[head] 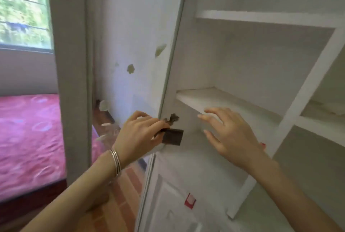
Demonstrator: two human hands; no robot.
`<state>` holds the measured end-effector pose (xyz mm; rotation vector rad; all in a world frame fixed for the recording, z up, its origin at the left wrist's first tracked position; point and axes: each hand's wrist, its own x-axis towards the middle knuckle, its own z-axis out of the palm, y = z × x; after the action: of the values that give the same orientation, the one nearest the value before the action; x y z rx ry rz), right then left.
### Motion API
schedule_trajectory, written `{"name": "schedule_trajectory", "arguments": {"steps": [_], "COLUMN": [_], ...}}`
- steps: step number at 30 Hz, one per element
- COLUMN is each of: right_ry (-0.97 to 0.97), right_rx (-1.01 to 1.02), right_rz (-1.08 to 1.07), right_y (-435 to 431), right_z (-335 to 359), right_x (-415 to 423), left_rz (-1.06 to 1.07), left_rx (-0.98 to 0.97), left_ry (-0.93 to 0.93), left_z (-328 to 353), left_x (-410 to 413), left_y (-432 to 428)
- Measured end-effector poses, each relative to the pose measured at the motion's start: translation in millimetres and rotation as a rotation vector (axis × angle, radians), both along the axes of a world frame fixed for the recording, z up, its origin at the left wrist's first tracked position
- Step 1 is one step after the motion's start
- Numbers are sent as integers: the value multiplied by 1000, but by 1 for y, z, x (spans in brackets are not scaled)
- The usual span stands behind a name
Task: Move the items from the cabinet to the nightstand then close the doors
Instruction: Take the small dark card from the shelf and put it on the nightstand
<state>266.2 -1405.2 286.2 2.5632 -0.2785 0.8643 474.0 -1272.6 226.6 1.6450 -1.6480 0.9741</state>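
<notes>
The white cabinet stands open, its shelves bare where I can see them. A pale flat thing lies in the right compartment; what it is I cannot tell. My left hand grips a dark brown rectangular handle at the edge of the tall open door, whose paint is chipped. My right hand hovers with fingers spread in front of the middle shelf, holding nothing. The nightstand is out of view.
A lower white panel with a red sticker is below my hands. A bed with a pink cover lies to the left under a window. Orange-brown floor tiles show beneath my left arm.
</notes>
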Motion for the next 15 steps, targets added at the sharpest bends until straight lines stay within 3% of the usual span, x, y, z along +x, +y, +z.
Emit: {"name": "schedule_trajectory", "arguments": {"steps": [8,15], "right_ry": [237,402], "right_rx": [147,113], "right_rz": [450,760], "right_y": [109,237], "right_z": [-99,-136], "right_x": [77,130], "left_rz": [424,744], "left_rx": [377,356], "left_ry": [262,376], "left_z": [-101,-122], "left_x": [-11,-39], "left_y": [193,350]}}
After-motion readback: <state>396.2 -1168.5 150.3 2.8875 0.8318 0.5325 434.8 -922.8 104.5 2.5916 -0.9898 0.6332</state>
